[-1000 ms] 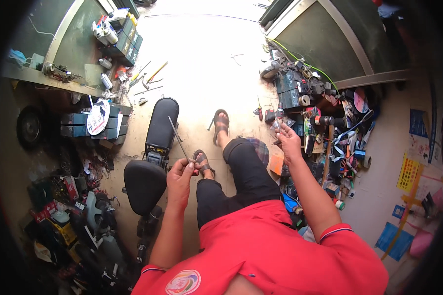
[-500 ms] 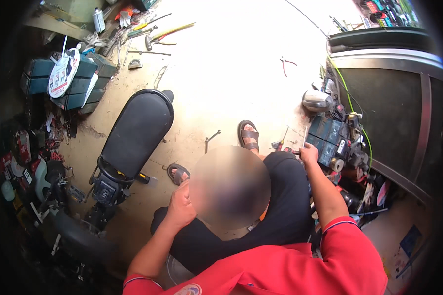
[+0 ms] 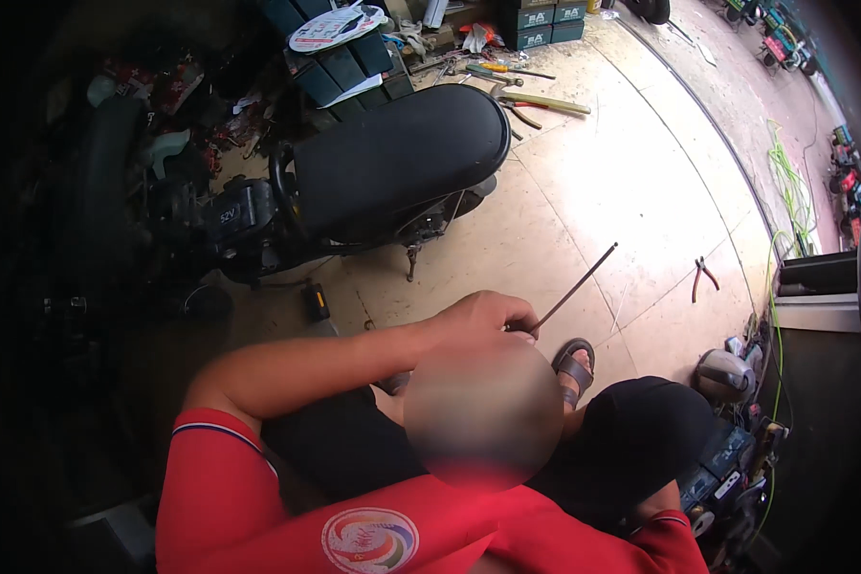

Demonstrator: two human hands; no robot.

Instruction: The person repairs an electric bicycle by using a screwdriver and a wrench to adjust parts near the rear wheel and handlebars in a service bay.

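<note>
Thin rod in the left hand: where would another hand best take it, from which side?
Probably a pinch at the middle of its bare length, from the right. The thin rod is straight and juts forward and to the right out of the left hand, leaving that stretch free; its near end is hidden, so I can't judge a grip there.

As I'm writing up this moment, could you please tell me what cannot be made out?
Right hand, head view: out of sight, apparently behind the right leg.
Near end of the thin rod, head view: covered by the left hand.
Lap, head view: masked by a round blur.
Left end of the bike, head view: lost in shadow.
</note>
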